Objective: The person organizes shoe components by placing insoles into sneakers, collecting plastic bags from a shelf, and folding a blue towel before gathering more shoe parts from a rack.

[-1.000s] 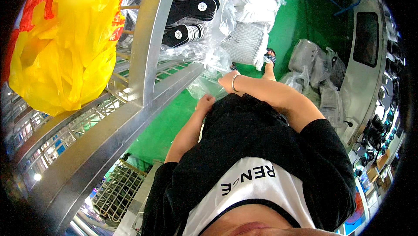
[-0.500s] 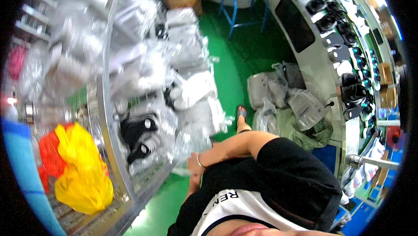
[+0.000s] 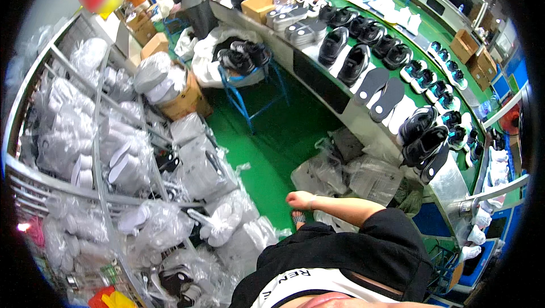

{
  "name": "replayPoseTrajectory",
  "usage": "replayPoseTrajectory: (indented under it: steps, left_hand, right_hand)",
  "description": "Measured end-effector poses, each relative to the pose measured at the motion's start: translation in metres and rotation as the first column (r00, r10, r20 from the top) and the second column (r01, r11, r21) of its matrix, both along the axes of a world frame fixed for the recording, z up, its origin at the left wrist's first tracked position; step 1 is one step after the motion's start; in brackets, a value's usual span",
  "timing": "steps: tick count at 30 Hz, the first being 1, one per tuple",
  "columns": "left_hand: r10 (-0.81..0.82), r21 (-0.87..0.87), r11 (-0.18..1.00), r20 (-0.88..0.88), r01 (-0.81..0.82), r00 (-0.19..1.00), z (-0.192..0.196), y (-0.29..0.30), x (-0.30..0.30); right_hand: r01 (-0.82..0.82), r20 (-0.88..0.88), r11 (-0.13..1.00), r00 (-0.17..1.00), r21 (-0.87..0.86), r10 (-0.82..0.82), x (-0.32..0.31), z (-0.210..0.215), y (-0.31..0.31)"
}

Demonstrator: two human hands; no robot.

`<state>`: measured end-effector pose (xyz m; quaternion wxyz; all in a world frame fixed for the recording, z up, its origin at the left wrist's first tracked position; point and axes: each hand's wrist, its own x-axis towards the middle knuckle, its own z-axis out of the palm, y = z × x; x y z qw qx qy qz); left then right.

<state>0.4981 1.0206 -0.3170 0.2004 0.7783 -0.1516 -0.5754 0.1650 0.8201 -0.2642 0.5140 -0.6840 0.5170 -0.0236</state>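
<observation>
My right hand hangs over the green floor in front of my body, its fingers curled in and nothing visible in them. A bracelet is on that wrist. It is nearest to the plastic-wrapped grey bundles on the floor under the bench, without touching them. My left hand is out of view. To the left, clear bags of white and grey shoe insoles lie piled beside a metal rack.
A long bench carries rows of black shoes and soles. Ahead, a blue metal stool stands by a white sack with dark shoes above it. A cardboard box is near the rack. Another person stands at the far left of the bench.
My view has swung up and to the right, bringing the bench and the other person into sight. My right hand has moved away from the bags; the left has gone out of view.
</observation>
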Motion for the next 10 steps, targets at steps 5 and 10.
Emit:
replayPoseTrajectory:
  steps: [5, 10]
  left_hand:
    - [0.162, -0.058, 0.985, -0.049, -0.164, 0.986, -0.01, -0.053, -0.003]
    - [0.361, -0.116, 0.92, -0.123, -0.375, 0.924, 0.01, -0.124, -0.01]
  right_hand:
    - [0.477, -0.116, 0.878, 0.871, -0.042, -0.478, -0.099, -0.01, 0.005]
    - [0.566, -0.168, 0.716, 0.818, 0.409, -0.55, -0.104, -0.01, 0.015]
